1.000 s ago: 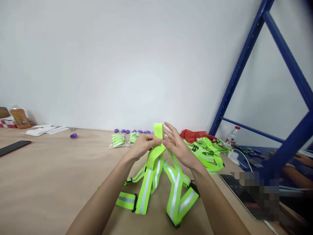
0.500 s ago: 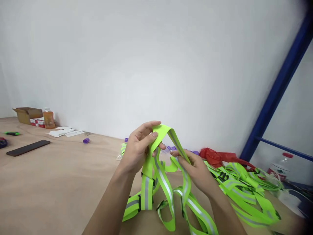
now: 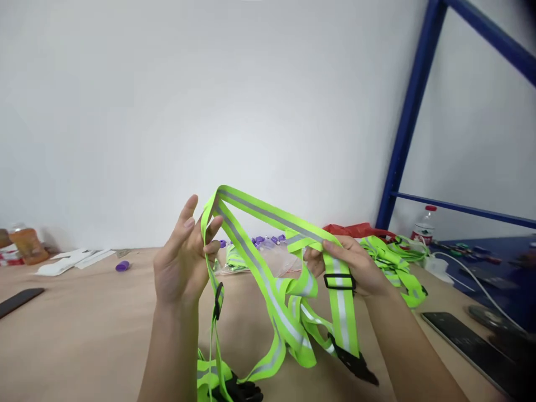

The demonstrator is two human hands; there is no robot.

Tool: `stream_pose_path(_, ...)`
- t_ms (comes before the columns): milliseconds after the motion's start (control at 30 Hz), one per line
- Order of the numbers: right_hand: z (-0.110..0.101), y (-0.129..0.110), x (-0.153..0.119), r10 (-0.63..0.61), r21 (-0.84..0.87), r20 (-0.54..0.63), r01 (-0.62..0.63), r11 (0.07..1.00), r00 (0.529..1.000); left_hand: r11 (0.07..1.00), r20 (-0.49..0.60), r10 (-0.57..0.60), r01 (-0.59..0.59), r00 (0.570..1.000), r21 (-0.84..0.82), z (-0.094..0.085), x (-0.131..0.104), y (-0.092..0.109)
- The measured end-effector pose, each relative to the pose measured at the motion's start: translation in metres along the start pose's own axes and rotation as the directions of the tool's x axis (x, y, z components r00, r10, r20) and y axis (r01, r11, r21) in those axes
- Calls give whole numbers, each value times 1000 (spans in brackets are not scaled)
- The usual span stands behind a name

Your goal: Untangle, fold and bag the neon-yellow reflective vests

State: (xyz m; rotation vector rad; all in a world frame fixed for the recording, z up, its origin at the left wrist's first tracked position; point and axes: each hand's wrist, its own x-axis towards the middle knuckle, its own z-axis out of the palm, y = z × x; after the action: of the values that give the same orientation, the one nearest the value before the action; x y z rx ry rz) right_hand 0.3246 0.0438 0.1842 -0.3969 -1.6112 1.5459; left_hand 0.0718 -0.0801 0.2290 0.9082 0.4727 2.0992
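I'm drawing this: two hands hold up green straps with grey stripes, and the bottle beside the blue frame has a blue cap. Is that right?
Not quite: the head view shows the bottle beside the blue frame has a red cap. The left hand and right hand do hold up green straps with grey stripes.

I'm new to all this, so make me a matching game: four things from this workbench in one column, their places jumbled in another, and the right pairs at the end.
Things
1. Green strap
2. Bottle of orange liquid
3. Dark phone
4. Red-capped bottle

Places
A. Lying flat, to the right of the right forearm
B. Beside the blue metal frame
C. Stretched between the left hand and the right hand
D. At the far left, near the wall

Right pairs: 1-C, 2-D, 3-A, 4-B
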Motion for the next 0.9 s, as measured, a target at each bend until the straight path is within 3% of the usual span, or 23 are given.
stream_pose_path(167,-3,-5,-2,-62,112,-52,68,991,997,997,0,-79,79,997,10,-7,7,-4)
stream_pose_path(267,-10,-6,-1,-106,134,-113,121,984,988,998,-23,-40,39,999,-53,-10,10,-4)
stream_pose_path(400,-17,-2,1,-52,172,-145,77,982,988,995,-76,-6,-2,997,-103,-12,11,-3)
stream_pose_path(467,-16,-1,2,-24,150,-166,49,987,986,1000,-111,11,-13,994,-20,-14,13,-4)
stream_pose_path(533,-12,-2,3,-3,107,-216,27,994,976,980,-133,72,-45,988,193,-17,16,-7)
stream_pose_path(600,-7,-3,4,-12,53,-274,27,998,962,858,-99,148,-78,984,507,-22,19,-13)
stream_pose_path(667,-3,-5,3,-33,8,-302,37,999,953,616,-12,177,-101,984,782,-25,22,-23)
stream_pose_path(767,2,-5,3,-43,-5,-295,43,999,955,273,126,184,-174,975,946,-24,22,-38)
stream_pose_path(833,5,-4,4,-49,16,-303,57,998,952,191,196,125,-217,973,957,-19,19,-48)
stream_pose_path(900,8,-3,6,-48,37,-324,64,997,945,206,249,-146,-216,958,954,-11,12,-57)
